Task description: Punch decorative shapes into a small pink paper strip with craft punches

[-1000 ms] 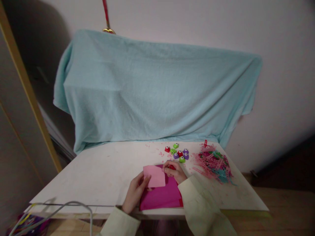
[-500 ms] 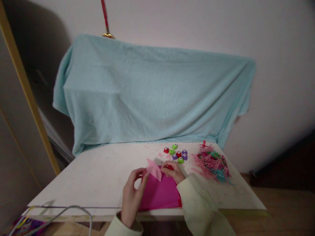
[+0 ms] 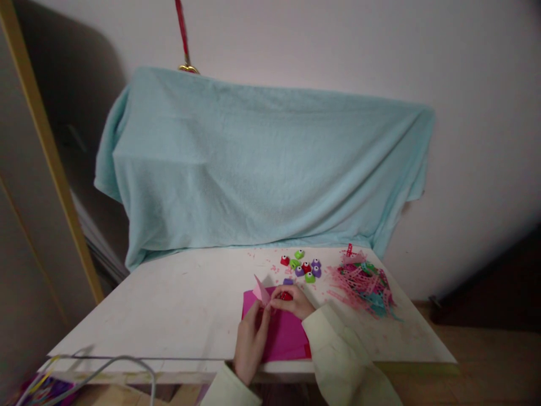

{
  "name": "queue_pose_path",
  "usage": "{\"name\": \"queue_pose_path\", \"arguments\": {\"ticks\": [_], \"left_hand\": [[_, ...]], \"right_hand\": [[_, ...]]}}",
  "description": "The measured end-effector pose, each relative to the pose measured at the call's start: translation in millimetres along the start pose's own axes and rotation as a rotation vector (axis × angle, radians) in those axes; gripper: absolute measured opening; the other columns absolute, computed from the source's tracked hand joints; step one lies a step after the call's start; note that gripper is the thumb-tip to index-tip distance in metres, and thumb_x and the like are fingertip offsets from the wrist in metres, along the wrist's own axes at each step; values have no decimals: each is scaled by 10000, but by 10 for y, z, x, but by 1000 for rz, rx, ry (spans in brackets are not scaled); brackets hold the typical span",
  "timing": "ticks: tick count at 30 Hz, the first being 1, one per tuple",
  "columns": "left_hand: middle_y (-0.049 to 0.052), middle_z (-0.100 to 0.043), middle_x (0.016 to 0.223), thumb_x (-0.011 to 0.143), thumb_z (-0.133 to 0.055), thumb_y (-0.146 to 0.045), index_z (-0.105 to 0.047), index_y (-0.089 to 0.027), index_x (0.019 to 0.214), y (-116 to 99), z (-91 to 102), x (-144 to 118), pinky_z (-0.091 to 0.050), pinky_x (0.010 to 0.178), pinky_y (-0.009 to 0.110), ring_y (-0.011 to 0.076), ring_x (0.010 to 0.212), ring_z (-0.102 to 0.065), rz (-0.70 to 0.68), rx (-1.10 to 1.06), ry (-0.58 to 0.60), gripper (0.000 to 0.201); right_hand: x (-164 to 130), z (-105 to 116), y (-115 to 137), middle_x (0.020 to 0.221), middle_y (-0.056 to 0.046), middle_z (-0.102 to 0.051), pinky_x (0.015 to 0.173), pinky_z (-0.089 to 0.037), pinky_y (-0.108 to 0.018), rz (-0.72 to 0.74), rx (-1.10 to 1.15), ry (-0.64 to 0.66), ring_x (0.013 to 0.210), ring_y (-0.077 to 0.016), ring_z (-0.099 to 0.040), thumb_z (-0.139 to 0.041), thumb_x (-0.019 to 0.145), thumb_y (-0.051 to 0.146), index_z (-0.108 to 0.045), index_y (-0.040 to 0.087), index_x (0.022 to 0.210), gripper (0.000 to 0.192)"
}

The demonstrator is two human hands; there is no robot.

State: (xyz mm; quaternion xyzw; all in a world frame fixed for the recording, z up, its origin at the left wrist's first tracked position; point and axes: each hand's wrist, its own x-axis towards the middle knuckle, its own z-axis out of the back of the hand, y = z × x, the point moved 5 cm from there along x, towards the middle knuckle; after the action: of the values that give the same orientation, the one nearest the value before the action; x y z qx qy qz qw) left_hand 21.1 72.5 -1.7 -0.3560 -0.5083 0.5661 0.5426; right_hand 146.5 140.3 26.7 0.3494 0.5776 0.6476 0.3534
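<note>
Though no writing is legible, both hands (image 3: 270, 321) pinch pink paper (image 3: 261, 291).

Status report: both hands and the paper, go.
Left hand on light pink paper piece, over magenta sheet. Right hand pinching small red punch. Loose punches and paper scraps lie beyond.

Left hand (image 3: 252, 341) reaches forward from the near edge, fingers extended and close together; right hand (image 3: 292, 301) lies just beyond, curled, fingertips seemingly pinched; both forearms in pale sleeves; the hands nearly touch.
</note>
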Motion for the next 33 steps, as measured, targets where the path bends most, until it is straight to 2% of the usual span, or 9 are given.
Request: {"name": "queue_pose_path", "arguments": {"ticks": [11, 21, 29, 33], "left_hand": [[15, -622, 725, 875, -438, -399, -546, -193, 797, 24, -10, -22, -416, 628, 235, 172, 670, -577, -61, 11, 1, 245], [25, -632, 765, 858, -469, -378, -571, -181, 825, 20, 23, -11, -428, 667, 233, 179, 715, -575, -68, -6, 6, 224], [21, -624, 757, 853, -479, -370, -569, -178, 809, 15, 30, -14, -431, 664, 226, 177, 722, -573, -85, -33, 7, 217], [23, -630, 761, 852, -482, -365, -573, -168, 824, 38, 37, -11, -438, 668, 228, 174, 722, -577, -86, -42, 5, 219]], "right_hand": [[-11, -39, 36, 609, -12, -588, 600, -436, -298, -36, 33, 16, 602, -169, -556, -715, 611, 409, -646, 167, 639, 253], [-17, -76, 29, 621, -15, -599, 614, -445, -310, -51, 68, 51, 592, -163, -562, -699, 623, 436, -628, 168, 649, 279], [-15, -80, -28, 656, -17, -613, 613, -429, -292, -45, 83, 84, 617, -159, -563, -676, 655, 459, -631, 158, 715, 310], [23, -78, -143, 659, -10, -605, 558, -392, -250, -45, 83, 107, 581, -129, -528, -667, 672, 468, -627, 149, 739, 328]]}}
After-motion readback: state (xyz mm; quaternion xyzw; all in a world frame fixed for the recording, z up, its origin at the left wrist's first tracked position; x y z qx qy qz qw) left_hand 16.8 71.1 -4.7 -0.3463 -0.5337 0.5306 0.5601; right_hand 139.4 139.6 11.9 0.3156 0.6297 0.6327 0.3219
